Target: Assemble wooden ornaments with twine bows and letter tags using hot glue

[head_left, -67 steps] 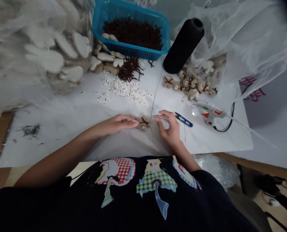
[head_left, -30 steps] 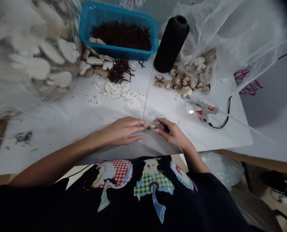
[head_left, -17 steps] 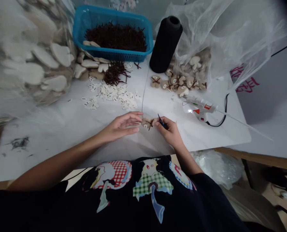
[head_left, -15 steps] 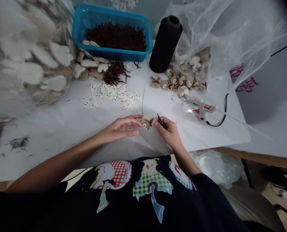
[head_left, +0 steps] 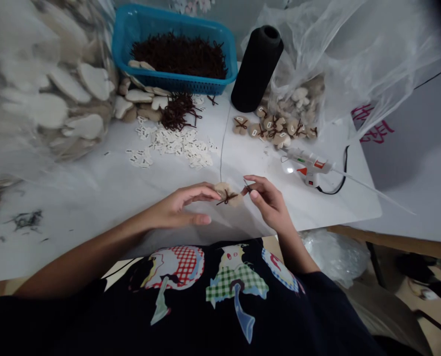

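Note:
A small beige stuffed fabric piece point(head_left: 235, 200) with a brown cord bow point(head_left: 226, 196) lies on the white table in front of me. My left hand point(head_left: 185, 203) is open at its left side; the fingertips touch the piece while the thumb stays well apart. On the other side, my right hand point(head_left: 268, 201) has a small dark pointed tool point(head_left: 247, 186) in its fingers, its kind hard to make out. Those fingertips are close to the right end of the piece. A dark thread point(head_left: 223, 148) runs from the piece up toward a black thread cone point(head_left: 256, 69).
Loose white labels point(head_left: 179, 146) and brown cord bows point(head_left: 179, 111) lie beyond my hands. A blue basket point(head_left: 175, 81) holds more bows. Finished bow pieces point(head_left: 275, 131) and a glue gun point(head_left: 309, 165) are to the right. A plastic bag point(head_left: 45, 94) of fabric pieces stands left.
The fabric piece has turned and lies slightly lower, its label no longer showing. My right hand has shifted right, away from it, with its fingers more spread. My left hand stays beside it.

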Motion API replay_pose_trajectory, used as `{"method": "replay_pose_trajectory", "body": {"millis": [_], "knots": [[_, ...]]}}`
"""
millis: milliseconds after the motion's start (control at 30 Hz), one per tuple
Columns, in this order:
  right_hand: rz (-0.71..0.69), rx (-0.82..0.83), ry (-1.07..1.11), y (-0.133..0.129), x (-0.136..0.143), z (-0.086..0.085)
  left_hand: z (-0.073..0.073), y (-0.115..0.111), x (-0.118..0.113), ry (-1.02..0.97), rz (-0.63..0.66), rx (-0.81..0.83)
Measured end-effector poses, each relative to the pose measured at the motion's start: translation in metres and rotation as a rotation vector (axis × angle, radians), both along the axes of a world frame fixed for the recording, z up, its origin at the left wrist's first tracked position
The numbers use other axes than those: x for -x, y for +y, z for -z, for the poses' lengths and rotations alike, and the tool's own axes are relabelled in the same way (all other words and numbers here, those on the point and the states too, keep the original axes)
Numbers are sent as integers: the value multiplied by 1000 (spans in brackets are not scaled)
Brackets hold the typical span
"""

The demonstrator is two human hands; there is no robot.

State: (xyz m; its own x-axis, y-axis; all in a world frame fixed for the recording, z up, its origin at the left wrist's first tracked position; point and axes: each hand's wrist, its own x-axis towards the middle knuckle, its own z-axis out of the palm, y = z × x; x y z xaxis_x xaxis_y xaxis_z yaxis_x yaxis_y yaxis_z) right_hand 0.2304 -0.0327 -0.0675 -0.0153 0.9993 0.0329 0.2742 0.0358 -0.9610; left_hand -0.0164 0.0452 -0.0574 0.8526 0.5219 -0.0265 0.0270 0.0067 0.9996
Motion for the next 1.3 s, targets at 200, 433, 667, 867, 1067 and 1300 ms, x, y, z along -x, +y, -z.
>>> {"method": "replay_pose_trajectory", "body": {"millis": [200,433,667,867,1067,1300], "knots": [[-150,-247,-242,1,-12,-28,0,1,6,-124,74,7],[-232,-454,-280,3,-7,-37,-4,-3,9,-154,59,55],[-255,-481,-291,4,-5,-37,-2,-9,7,-197,41,82],[-273,-504,-255,7,-5,-34,-3,-4,8,-155,110,81],[-294,-516,-259,9,-5,-32,-3,-6,6,-139,53,98],[-289,-529,-230,7,-6,-25,0,-3,4,-195,146,159]]}}
